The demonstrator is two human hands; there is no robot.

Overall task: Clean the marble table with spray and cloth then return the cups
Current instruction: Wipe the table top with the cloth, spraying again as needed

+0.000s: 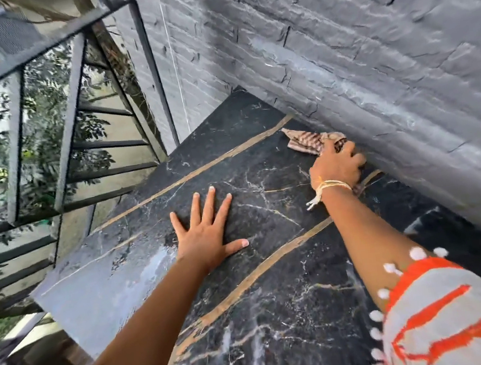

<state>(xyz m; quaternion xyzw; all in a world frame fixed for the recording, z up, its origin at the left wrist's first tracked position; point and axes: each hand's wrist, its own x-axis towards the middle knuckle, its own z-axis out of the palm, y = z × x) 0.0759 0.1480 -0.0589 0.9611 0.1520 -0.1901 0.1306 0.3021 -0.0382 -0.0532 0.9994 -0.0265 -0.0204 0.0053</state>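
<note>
Half the cloth hidden — right hand grips it

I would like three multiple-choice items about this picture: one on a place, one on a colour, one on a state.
1. Where is the cloth?
A. by the railing
B. by the brick wall
C. on the floor

2. What colour are the table's long stripes?
A. gold
B. red
C. green

3. How is the left hand?
A. fist
B. holding a cup
C. flat, fingers spread

Key: 1 B, the right hand grips it beside the wall; 2 A, gold bands cross the dark marble; 3 C, palm lies on the marble.
</note>
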